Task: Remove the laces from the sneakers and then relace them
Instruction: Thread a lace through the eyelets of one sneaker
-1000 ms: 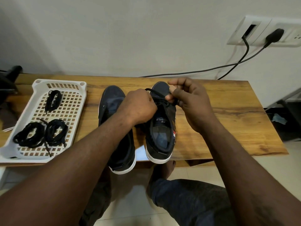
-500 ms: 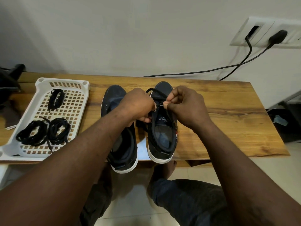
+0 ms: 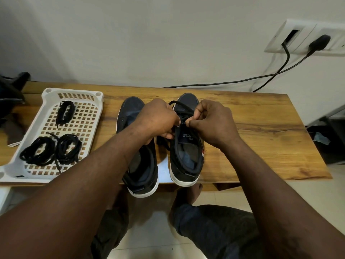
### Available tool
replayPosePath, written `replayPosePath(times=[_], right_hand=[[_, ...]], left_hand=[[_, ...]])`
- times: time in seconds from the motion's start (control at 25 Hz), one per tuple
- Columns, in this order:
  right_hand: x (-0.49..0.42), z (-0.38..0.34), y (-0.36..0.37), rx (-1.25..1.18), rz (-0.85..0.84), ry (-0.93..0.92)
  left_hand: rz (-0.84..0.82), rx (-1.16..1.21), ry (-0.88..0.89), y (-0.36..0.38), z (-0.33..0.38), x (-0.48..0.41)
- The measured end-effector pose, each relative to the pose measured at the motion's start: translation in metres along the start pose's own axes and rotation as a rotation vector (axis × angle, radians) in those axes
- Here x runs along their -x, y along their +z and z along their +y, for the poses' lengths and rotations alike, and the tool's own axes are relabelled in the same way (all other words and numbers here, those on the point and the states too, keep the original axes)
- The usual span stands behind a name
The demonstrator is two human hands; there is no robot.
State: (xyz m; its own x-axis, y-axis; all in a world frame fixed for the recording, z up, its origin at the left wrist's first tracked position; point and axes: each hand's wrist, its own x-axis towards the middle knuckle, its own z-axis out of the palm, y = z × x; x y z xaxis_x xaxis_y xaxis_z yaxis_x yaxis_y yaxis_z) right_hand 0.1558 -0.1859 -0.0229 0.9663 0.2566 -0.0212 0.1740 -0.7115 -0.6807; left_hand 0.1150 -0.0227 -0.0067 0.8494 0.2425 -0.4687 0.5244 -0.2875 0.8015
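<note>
White plastic tray (image 3: 72,91) holds three black lace bundles (image 3: 39,152). Right of it, right hand (image 3: 212,122) pinches black lace (image 3: 177,103); left hand (image 3: 158,118) maybe grips dark sneaker (image 3: 184,174).

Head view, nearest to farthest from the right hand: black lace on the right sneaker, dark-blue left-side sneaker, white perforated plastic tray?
1. Black lace, pinched by the right hand.
2. Dark-blue left-side sneaker, to its left.
3. White perforated plastic tray, far left.
</note>
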Motion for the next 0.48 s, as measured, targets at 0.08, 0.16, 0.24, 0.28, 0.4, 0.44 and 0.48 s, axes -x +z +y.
replayPosePath(times=[0.08,0.16,0.24,0.28,0.4,0.44,0.48], right_hand=[[0.0006,-0.0014,0.0027,0.034,0.006,-0.013],[-0.0002,-0.003,0.0043,0.061,0.068,0.002],[-0.0016,-0.0017,0.0034,0.046,0.084,0.016],[-0.0017,-0.0004,0.0027,0.02,0.067,0.02],[0.0,0.0009,0.0006,-0.047,0.028,0.036],[0.0004,0.0007,0.0005,-0.044,0.021,0.026],[0.0007,0.0002,0.0006,-0.037,0.011,0.012]], left_hand=[[0.015,-0.023,0.021,-0.0004,-0.001,-0.0013],[0.024,-0.028,0.031,-0.0001,-0.0011,-0.002],[0.025,-0.023,0.034,0.0009,-0.0011,-0.0021],[0.025,-0.023,0.035,0.0008,-0.0013,-0.002],[0.023,-0.015,0.043,-0.0004,-0.002,-0.0021],[0.024,-0.014,0.047,-0.0005,-0.0026,-0.0023],[0.025,-0.015,0.052,-0.0002,-0.0032,-0.0025]])
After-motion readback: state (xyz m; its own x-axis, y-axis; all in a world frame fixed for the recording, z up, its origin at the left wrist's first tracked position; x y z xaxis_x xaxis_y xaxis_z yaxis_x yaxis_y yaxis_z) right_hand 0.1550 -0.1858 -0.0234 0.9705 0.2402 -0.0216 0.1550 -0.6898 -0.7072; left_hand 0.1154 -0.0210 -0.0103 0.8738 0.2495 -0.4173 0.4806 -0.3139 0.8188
